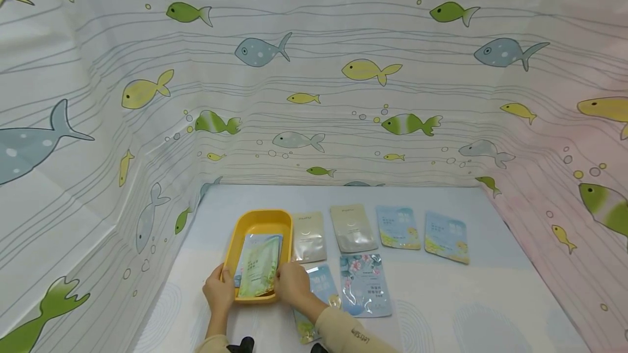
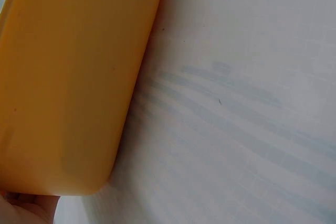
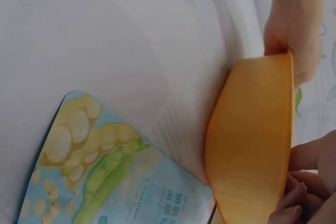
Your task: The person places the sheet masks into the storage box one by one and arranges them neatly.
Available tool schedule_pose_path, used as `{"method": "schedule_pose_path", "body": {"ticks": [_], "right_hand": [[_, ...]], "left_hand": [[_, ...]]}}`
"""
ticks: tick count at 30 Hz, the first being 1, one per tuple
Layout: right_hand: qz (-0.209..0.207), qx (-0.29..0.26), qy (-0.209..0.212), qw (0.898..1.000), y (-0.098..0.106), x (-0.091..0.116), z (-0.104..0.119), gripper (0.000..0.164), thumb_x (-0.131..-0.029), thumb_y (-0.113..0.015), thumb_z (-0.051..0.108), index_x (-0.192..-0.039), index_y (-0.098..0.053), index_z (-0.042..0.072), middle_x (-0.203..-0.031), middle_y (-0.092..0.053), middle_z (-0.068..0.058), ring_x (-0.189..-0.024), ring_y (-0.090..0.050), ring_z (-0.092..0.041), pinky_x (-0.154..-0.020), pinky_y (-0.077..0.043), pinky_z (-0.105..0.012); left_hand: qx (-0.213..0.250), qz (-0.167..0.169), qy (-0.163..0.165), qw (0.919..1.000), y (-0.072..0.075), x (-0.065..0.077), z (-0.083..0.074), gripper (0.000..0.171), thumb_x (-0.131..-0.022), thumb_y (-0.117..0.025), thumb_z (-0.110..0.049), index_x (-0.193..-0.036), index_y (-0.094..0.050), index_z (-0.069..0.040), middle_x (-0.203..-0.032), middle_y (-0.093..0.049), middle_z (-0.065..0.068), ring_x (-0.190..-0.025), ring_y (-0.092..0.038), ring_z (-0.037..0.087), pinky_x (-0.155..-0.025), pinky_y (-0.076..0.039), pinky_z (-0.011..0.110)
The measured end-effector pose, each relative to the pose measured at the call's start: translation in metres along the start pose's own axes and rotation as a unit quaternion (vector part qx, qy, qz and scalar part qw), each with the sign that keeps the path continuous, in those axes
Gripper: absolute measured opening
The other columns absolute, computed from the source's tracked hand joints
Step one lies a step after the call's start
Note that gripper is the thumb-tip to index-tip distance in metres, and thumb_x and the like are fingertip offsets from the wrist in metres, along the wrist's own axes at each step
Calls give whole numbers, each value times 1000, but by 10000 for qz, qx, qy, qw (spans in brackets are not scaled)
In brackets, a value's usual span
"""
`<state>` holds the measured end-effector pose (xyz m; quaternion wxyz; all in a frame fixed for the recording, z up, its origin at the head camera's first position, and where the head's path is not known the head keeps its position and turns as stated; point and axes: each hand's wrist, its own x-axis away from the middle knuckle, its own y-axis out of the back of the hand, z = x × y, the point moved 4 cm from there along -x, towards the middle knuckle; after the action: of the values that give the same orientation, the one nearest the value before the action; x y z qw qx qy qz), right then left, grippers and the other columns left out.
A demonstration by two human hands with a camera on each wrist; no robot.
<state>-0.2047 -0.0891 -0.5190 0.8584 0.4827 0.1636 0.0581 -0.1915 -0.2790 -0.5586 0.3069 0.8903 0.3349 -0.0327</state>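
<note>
A yellow plastic basin (image 1: 289,233) stands at the left of the table, holding a green face-mask packet (image 1: 260,268) on top of a blue-and-white packet (image 1: 249,244). My left hand (image 1: 219,289) grips the basin's left rim, thumb over the edge. On the opposite side, my right hand (image 1: 291,283) holds the right rim with curled fingers; these fingers (image 3: 296,198) also show in the right wrist view. Below the right forearm lies a light-blue packet (image 3: 121,166) with a pea-pod picture, partly covered by the arm. The basin's side wall (image 2: 73,87) fills the left wrist view's left part.
Two silvery beige packets (image 1: 310,237) (image 1: 352,227) lie right of the basin. Farther right are two light-blue packets (image 1: 397,227) (image 1: 446,236). A floral blue packet (image 1: 365,286) lies nearer. Fish-patterned sheets (image 1: 314,70) enclose the white table (image 1: 441,298).
</note>
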Motion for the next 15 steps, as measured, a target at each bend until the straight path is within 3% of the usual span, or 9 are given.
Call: {"method": "schedule_pose_path", "body": {"ticks": [3,10,15], "right_hand": [[27,204,-16,9998,-1,0,1,32,-71,-68,8,-45,-50,15,-48,-49,2,-44,-47,-15,-38,-32,-27],[120,310,-11,9994,-2,2,2,30,-72,-67,7,-47,-50,13,-48,-49,0,-45,-46,-14,-38,-34,-28],[-91,165,176,9997,-4,3,2,15,-67,-71,7,-54,-63,10,-51,-58,1,-48,-53,-14,-41,-39,-26]], "left_hand": [[-4,14,33,10000,0,-1,-1,28,-90,-48,-1,-109,-59,16,-108,-59,35,-103,-53,54,-89,-40,60],[6,7,2,10000,1,0,-1,28,-90,-48,0,-109,-59,17,-108,-59,35,-103,-53,54,-89,-41,60],[36,-23,-40,10000,1,1,-1,27,-90,-48,0,-108,-60,16,-106,-60,35,-101,-54,54,-87,-42,60]]}}
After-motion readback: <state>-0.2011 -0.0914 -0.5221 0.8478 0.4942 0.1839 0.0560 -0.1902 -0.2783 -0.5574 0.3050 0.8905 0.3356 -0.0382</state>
